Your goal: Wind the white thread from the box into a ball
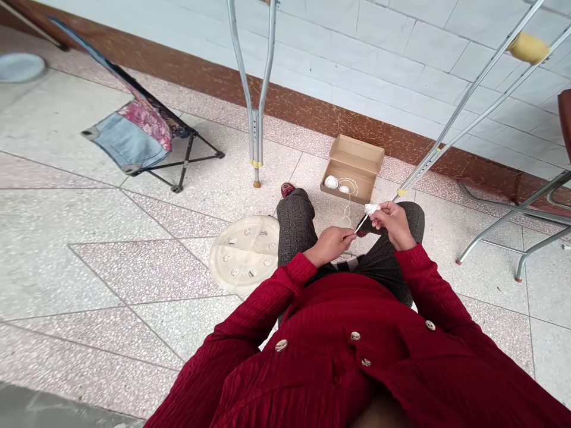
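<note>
In the head view both my hands are above my lap, between my knees. My right hand (392,223) is closed on a small wound bundle of white yarn (372,209), which sticks out past the fingertips. A taut white strand (361,223) runs down from the bundle to my left hand (332,244). That hand pinches the strand between thumb and fingers. Beyond my hands an open cardboard box (357,151) sits on the floor, with a larger white yarn ball (331,182) and a smaller one (344,189) inside. Loose yarn hangs over its front edge.
A pale round mat with holes (243,258) lies left of my leg. A folding chair (134,139) stands farther left. Metal crutches (255,131) lean at the wall, another pair of tubes (450,134) at right. A metal-legged chair (517,217) is at far right.
</note>
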Motion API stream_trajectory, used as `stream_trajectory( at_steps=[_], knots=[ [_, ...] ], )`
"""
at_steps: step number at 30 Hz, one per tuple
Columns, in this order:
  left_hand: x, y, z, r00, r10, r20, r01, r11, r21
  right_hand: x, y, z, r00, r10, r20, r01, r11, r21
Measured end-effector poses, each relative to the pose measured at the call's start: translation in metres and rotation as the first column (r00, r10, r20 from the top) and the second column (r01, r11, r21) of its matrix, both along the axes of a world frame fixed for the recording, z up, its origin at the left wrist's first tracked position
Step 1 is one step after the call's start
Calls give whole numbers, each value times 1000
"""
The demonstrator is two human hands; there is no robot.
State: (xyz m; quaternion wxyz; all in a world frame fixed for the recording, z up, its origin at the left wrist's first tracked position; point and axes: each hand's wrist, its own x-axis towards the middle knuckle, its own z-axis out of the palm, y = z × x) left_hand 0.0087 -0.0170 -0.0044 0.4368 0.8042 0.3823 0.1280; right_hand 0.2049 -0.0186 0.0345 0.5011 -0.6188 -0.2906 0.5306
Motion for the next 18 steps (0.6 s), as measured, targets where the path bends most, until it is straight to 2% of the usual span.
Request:
stream_trajectory(
  at_steps=[2, 6, 8, 10, 13, 15, 18],
  knots=[
    [-6, 1, 0, 1000, 6, -28, -5, 999, 32, -1, 3, -5, 999, 4, -42, -5, 1000, -15],
    [-4, 1, 2, 998, 2, -57, 0, 999, 34, -7, 6, -14, 991, 50, -123, -44, 998, 53],
    [2, -3, 2, 996, -27, -79, 28, 1000, 7, -7, 9, -24, 999, 30, -20, -28, 998, 61],
    [6, -5, 5, 991, -76, -107, 80, 996, 31, -5, 10, -39, 987, 16, 158, -24, 999, 46],
    [4, 0, 10, 975, -149, -165, 178, 969, 172, -2, 2, -62, 938, 129, 323, -128, 991, -23],
    [-3, 11, 14, 970, -153, -189, 203, 939, 278, -1, -10, -69, 931, 262, 255, -243, 964, -104],
    [-15, 28, 16, 981, -96, -168, 154, 913, 378, -3, -26, -65, 890, 456, -3, -447, 872, -199]
  ],
)
